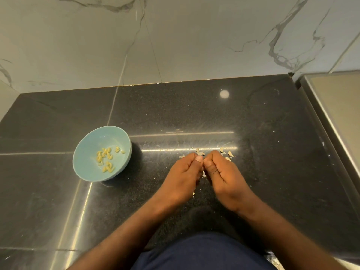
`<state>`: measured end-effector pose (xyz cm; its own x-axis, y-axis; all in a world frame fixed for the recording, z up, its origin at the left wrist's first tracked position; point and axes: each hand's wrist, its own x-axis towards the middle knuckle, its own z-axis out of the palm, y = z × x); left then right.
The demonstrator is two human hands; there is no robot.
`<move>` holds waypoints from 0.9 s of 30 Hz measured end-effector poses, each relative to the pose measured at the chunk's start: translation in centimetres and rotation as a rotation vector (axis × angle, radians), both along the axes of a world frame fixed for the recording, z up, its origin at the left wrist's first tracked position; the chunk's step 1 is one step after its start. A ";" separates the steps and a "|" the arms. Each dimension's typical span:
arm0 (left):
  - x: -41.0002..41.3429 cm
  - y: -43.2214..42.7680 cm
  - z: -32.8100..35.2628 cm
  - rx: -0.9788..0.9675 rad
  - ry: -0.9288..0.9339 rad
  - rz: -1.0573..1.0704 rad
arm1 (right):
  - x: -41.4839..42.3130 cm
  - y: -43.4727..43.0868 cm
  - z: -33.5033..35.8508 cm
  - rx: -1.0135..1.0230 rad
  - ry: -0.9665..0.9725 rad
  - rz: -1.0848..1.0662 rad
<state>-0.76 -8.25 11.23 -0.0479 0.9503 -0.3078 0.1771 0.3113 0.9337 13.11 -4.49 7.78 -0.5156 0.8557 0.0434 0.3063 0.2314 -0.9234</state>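
At the bottom edge, a dark blue cloth garment is cut off by the frame. Two bare forearms reach forward from it over a polished, speckled black stone counter.

The left hand and right hand meet just above the counter near its middle. Both have their fingers curled inward, and the thumb tips are pressed together. A small pale piece shows in the gap between the palms. It is gripped there, but almost all of it is hidden, so its shape cannot be made out. The fingertips are also hidden, tucked under the hands.

Thin papery skin scraps lie on the counter around the hands. Just beyond the knuckles lie a few whitish unpeeled garlic cloves, some partly hidden by the right hand.

To the left, well apart from the hands, stands a round pale blue bowl. It holds a loose scatter of small yellowish peeled cloves across its bottom — too small and too many to count with certainty.

Farther back, a round spot of reflected light sits on the counter. Behind the counter rises a grey marble wall with dark veins. At the right edge there is a brushed metal surface, cut off by the frame — what it is cannot be told.
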 end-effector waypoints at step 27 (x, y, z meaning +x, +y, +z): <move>-2.3 -0.3 -1.6 0.285 0.251 -0.054 | -0.2 0.4 1.8 -0.312 0.242 -0.126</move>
